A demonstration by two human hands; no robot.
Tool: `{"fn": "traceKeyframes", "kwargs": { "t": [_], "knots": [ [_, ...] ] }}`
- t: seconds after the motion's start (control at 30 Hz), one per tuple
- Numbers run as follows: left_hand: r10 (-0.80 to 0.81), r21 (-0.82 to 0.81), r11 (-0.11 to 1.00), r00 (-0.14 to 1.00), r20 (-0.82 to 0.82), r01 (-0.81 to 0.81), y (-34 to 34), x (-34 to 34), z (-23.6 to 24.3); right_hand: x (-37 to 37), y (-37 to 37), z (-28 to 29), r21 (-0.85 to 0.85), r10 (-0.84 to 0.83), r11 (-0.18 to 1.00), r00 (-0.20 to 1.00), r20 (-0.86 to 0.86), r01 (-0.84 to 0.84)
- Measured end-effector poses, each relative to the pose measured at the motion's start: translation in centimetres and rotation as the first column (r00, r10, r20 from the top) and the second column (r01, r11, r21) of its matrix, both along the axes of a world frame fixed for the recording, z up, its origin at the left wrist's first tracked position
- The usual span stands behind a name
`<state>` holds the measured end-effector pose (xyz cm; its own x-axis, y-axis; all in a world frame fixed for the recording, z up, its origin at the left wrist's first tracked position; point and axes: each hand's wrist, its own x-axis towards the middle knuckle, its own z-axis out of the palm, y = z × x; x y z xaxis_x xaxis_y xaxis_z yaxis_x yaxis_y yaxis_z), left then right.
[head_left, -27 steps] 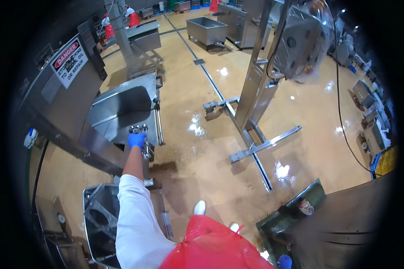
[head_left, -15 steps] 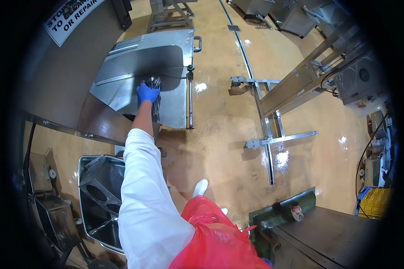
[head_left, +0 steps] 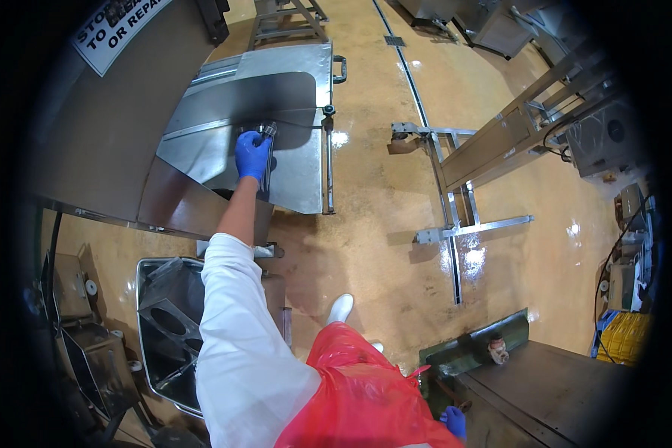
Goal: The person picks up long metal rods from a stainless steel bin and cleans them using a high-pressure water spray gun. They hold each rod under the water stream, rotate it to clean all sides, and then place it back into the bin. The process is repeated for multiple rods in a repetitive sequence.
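My left hand, in a blue glove, is closed on a bundle of shiny metal parts with rods lying on the steel tray of a large machine. My thumb and fingers wrap over the bundle's near side. My right hand, also gloved in blue, is low at the right edge of my red apron, beside a steel table. Its fingers look curled; whatever they may hold is hidden. A green panel with a small lumpy object is just beyond that hand.
A steel bin holding metal plates stands by my left arm. A wheeled steel frame with a column stands ahead right, over a floor drain channel. A hanging cable and yellow crates are at the right.
The view has tilted down onto the tray. My left hand and the bundle sit higher in the picture, the hand now turned more upright. More of my right hand shows than half a second ago.
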<state>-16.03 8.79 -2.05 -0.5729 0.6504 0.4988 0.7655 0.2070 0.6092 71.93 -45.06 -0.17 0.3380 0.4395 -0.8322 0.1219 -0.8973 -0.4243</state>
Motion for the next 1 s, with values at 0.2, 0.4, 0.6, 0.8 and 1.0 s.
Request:
{"fn": "traceKeyframes", "kwargs": {
  "t": [0.2,0.4,0.6,0.8,1.0],
  "knots": [
    [-0.23,-0.01,0.97,0.933,0.277,0.242,-0.7,0.3,3.9,-1.4,-1.1,-0.5,-0.007,-0.066,0.998,0.995,0.08,0.067],
    [-0.239,-0.297,0.919,0.966,0.101,0.258,-0.8,5.7,3.1,-1.6,-2.4,-2.5,-0.007,0.006,1.0,1.0,0.013,-0.006],
    [-0.369,-0.261,0.915,0.901,-0.228,0.309,0.2,12.2,2.7,-1.8,-2.3,-3.2,0.031,-0.037,0.999,0.999,0.04,0.036],
    [-0.582,-0.585,0.763,0.689,-0.432,0.277,-1.2,13.9,0.4,-1.0,-4.7,-4.5,0.068,-0.017,0.998,0.996,0.083,0.011],
    [-0.739,-0.697,0.611,0.586,-0.332,0.375,-4.3,15.5,2.3,-0.7,-7.4,-5.1,0.06,0.014,0.998,0.996,-0.092,-0.009]
  ]
}}
